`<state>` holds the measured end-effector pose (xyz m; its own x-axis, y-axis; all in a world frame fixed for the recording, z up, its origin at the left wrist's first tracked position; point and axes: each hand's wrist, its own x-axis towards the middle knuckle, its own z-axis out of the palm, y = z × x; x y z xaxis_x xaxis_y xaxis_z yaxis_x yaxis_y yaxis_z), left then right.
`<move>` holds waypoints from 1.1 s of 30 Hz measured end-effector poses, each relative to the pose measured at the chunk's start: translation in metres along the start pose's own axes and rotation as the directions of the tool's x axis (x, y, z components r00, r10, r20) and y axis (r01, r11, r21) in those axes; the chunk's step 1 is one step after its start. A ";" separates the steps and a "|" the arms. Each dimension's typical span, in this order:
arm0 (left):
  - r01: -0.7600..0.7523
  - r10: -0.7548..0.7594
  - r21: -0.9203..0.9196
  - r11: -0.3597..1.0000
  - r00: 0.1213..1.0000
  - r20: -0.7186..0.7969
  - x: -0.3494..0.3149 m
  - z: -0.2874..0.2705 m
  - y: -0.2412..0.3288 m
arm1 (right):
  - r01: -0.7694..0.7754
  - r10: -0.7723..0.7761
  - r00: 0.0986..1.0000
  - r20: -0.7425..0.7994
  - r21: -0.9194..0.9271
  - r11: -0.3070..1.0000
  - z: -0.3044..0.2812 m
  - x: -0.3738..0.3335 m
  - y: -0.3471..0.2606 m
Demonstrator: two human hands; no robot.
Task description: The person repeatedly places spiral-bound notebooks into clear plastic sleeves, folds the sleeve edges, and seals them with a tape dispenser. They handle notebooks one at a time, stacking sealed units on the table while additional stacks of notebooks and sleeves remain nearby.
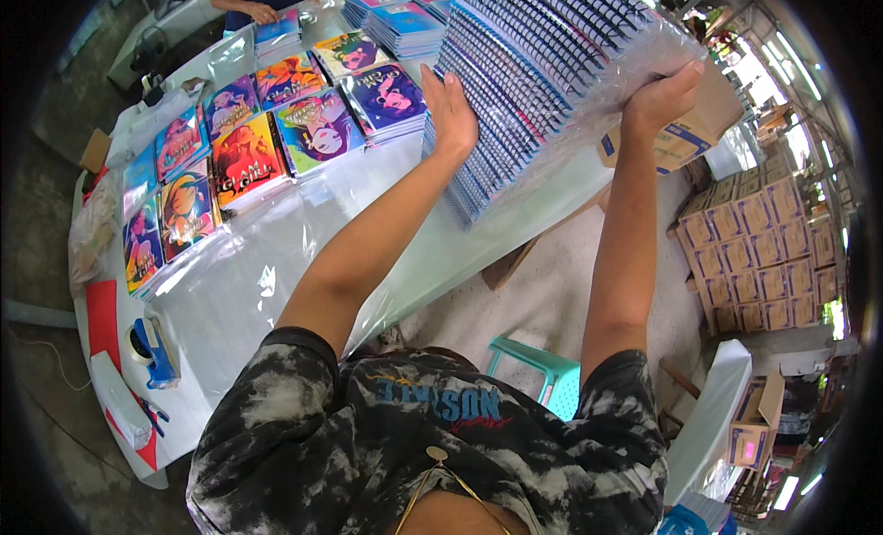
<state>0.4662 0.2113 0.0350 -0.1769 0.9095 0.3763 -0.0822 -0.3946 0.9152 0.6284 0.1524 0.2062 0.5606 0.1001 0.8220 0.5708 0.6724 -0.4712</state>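
Observation:
A tall stack of spiral notebooks [515,103] leans at the table's right end, its coil bindings facing me. My left hand [451,116] presses on the stack's left side, fingers together and pointing up. At its right side my right hand [664,98] is closed on clear plastic [602,98] that lies over the notebooks' edge. Its fingertips are partly hidden behind the plastic. Left of the stack, rows of colourful illustrated notebooks lie in piles, among them an orange-red one [246,162] and a purple one [384,98].
Clear sheeting covers the white table [267,287]. A blue tape dispenser [156,351] sits near its left edge. Another person's hand [264,13] is by a far notebook pile. A teal stool [538,374] stands below; stacked cartons [754,245] rise at right, with an open carton [685,135] behind my right wrist.

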 end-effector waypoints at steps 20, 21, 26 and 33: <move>0.256 -0.256 0.668 0.699 0.961 -0.101 -0.138 -0.400 -0.017 | 0.027 0.257 0.825 0.504 -0.490 0.871 -0.094 -0.299 -0.046; 0.218 -0.177 0.782 0.584 0.974 -0.140 -0.156 -0.436 -0.012 | -0.229 0.484 0.793 0.368 -0.556 0.799 -0.095 -0.324 -0.048; 0.319 -0.073 0.942 0.102 0.947 -0.313 -0.244 -0.538 0.006 | -0.433 0.710 0.687 0.154 -0.698 0.570 -0.092 -0.369 0.008; 0.356 -0.024 0.932 -0.069 0.933 -0.359 -0.274 -0.541 -0.009 | -0.527 0.625 0.774 -0.099 -0.648 0.550 -0.047 -0.361 0.016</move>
<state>-0.0156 -0.1048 -0.1543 -0.5149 0.8111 0.2775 0.8565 0.4735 0.2055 0.4639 0.0923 -0.1129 0.8501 0.4253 0.3105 0.4077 -0.1584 -0.8993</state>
